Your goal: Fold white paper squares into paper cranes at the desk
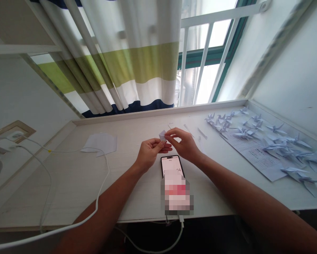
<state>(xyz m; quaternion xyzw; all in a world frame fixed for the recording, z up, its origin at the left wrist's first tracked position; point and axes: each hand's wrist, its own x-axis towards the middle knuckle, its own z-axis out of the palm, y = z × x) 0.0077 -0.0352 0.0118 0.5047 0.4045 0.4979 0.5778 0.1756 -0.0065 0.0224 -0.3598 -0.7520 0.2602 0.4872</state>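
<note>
A small folded piece of white paper [162,134] is held up between my two hands above the desk. My left hand [151,151] grips its lower part, thumb on top and fingers underneath. Thumb and forefinger of my right hand [181,143] pinch the paper's right edge. Just below my hands lies a phone [172,165] with its screen lit and its lower part blurred out. Many folded paper cranes [244,132] sit at the right of the desk, several of them on a printed sheet [253,155].
A stack of white paper sheets [101,143] lies at the left. Thin paper strips [202,133] are scattered beyond my right hand. A white cable [107,169] loops over the left side, and another cable [181,222] plugs into the phone. A raised ledge [137,115] borders the desk's back.
</note>
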